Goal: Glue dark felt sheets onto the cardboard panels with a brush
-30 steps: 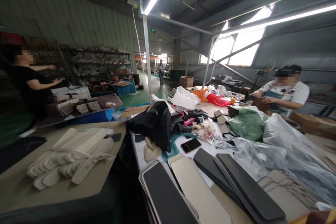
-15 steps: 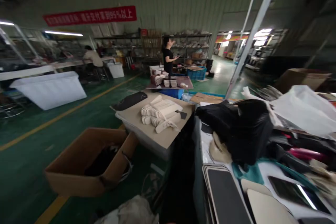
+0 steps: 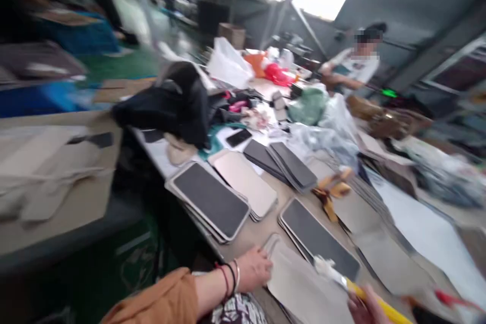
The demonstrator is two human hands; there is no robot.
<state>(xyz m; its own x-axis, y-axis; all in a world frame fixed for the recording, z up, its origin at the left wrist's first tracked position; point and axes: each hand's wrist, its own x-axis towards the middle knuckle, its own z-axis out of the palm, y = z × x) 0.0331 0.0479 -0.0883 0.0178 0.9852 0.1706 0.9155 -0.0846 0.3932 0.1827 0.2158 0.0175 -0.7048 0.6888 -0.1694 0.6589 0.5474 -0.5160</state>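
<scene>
1. The right hand (image 3: 364, 309) is gripping a yellow-handled brush (image 3: 353, 283), fingers pressed together around the handle at the near right edge.
2. The left hand (image 3: 252, 273) is resting its fingers, loosely spread, on the near end of a beige sheet (image 3: 304, 288) on the table (image 3: 266, 228).
3. Half a second ago the view was facing the floor and a cardboard box; now it is looking down at the sheet, so work there is resuming.
4. Dark panels (image 3: 210, 200) are lying just beyond.
</scene>
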